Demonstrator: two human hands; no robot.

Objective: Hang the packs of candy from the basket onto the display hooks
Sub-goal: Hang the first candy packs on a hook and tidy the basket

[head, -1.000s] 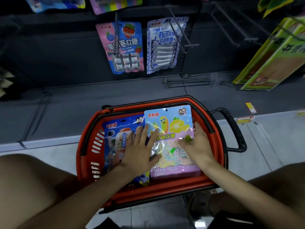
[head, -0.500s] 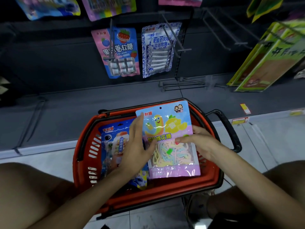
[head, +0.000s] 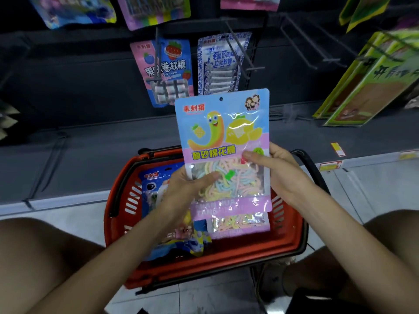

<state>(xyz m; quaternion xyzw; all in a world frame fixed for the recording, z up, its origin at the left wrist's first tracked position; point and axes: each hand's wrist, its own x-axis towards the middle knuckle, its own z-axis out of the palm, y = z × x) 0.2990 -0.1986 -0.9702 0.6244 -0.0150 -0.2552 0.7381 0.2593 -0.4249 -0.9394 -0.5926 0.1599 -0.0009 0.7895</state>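
A pastel candy pack (head: 223, 137) with a cartoon worm and lemon is lifted upright above the red basket (head: 229, 266). My left hand (head: 188, 189) grips its left edge, thumb across the clear window. My right hand (head: 278, 171) pinches its right edge, thumb on the front. A small hang hole shows at the pack's top. In the basket lie a blue candy pack (head: 156, 191) and another pastel pack (head: 240, 223). Empty display hooks (head: 243, 53) stick out from the dark wall above.
A pink-blue pack (head: 167, 71) and a blue-white pack (head: 217, 64) hang on hooks behind the held pack. More empty hooks (head: 301, 48) at right, green boxes (head: 367, 80) at far right. My knees flank the basket on the tiled floor.
Both hands went from pressing on the pastel pack in the basket to gripping its sides and lifting it upright toward the hooks. A second pastel pack is now uncovered below.
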